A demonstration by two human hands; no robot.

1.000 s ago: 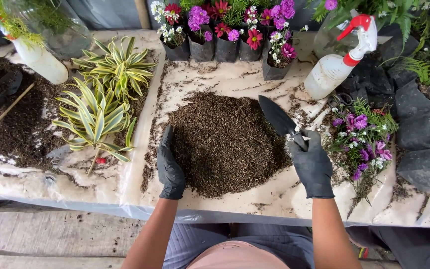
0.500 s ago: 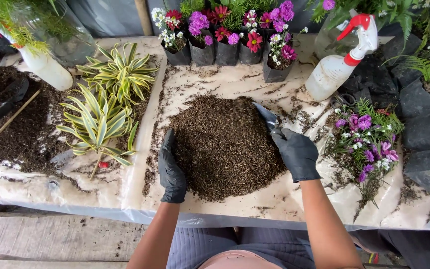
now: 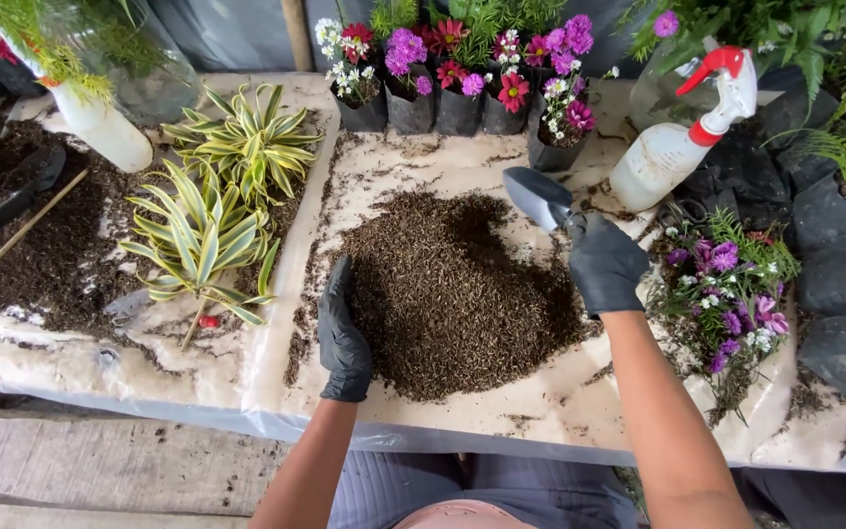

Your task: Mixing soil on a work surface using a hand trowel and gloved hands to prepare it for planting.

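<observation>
Centre frame: the soil heap point(image 3: 452, 294) is lying on the tabletop point(image 3: 560, 411). Left hand point(image 3: 343, 333), flat and empty, is bracing its edge; right hand point(image 3: 604, 263) is apparently gripping the trowel point(image 3: 538, 196). Scoop shallowly towards the bracing palm.

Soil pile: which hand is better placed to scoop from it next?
Right. The right hand already holds the trowel at the soil pile's far edge; the left hand lies flat against its left side.

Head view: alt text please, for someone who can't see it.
Two black-gloved hands work a soil pile on a plastic-covered table: the left hand presses its edge, the right hand holds a trowel. Potted flowers, striped-leaf plants and a spray bottle surround it.
</observation>
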